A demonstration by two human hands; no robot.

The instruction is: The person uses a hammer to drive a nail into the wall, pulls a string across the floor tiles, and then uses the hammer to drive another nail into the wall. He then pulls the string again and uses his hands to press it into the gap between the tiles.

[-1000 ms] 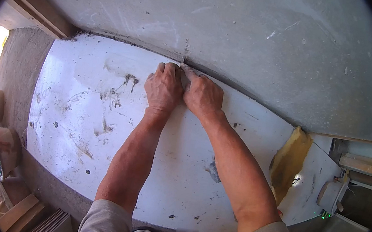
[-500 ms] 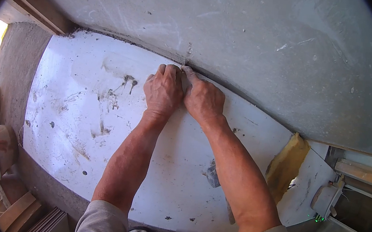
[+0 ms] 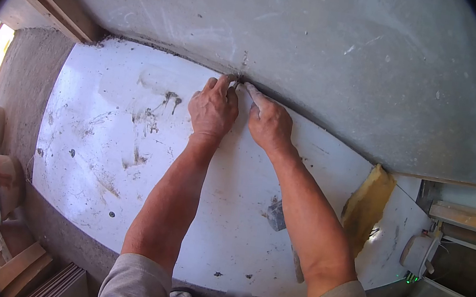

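At the joint where the white board (image 3: 144, 196) meets the grey wall (image 3: 331, 53), both hands work close together. My left hand (image 3: 214, 109) is closed, its fingertips pinched at a small dark bit (image 3: 237, 82) at the wall's foot, too small to name. Beside it, my right hand (image 3: 271, 124) points its index finger at the same spot. Its other fingers curl into the palm, so whatever they may hold is hidden. Dark smears and specks mark the board left of my hands.
A yellowish foam-like strip (image 3: 367, 207) lies on the board at right, near a pale device with green lights (image 3: 417, 254). A dark grey lump (image 3: 276, 214) sits by my right forearm. Round buckets (image 3: 2, 183) stand at left, and stacked flat panels (image 3: 61, 287) below them.
The fingertips have parted slightly, so the small dark bit shows between them. My right index finger is now straighter, and the right hand has shifted a little rightward from the left.
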